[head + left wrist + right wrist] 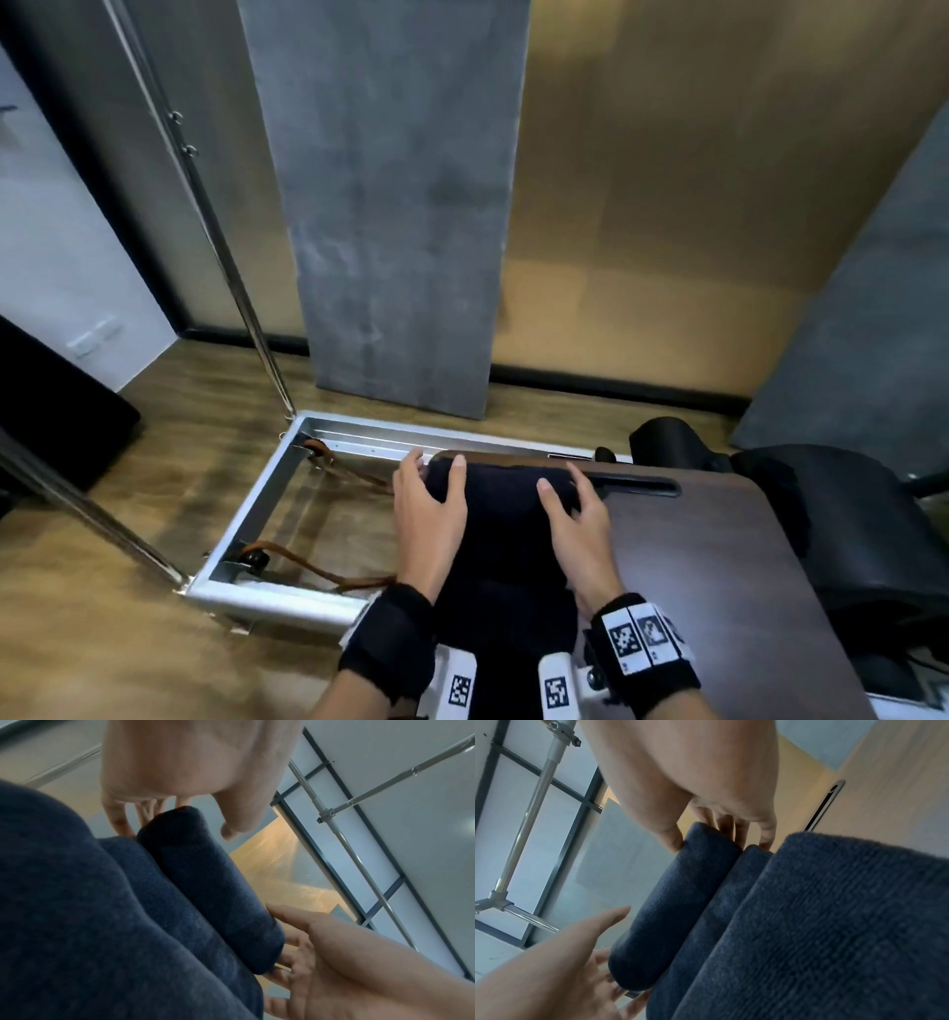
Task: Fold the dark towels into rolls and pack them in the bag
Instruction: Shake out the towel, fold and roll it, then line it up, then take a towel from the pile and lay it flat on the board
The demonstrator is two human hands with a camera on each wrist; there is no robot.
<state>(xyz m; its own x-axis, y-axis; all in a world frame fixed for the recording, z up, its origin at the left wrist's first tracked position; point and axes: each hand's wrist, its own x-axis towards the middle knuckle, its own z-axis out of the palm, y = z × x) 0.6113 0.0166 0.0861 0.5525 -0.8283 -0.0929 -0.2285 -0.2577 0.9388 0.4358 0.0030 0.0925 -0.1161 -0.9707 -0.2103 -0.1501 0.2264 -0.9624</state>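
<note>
Wood floor (169,411) runs up to a tan wall w/ a gray panel (390,205) standing on it. Your dark brown table (719,565) sits at the bottom right, w/ a long slot near its far edge. Left of it, a silver metal frame (267,493) lies on the floor. A black chair (847,514) is on the right, just past the table.

Your dark towel (503,534) lies on the table, stretching from you to the far edge. Its far end is rolled up into a fat tube (205,882); the rest lies flat & wavy toward you.

Your left hand (429,519) is at the left end of the roll, fingers curled over & around it, thumb on top. Your right hand (580,519) is at the right end, fingers bent round the far side, thumb near the front. So each grip is half closed & holds the roll btwn them.
</note>
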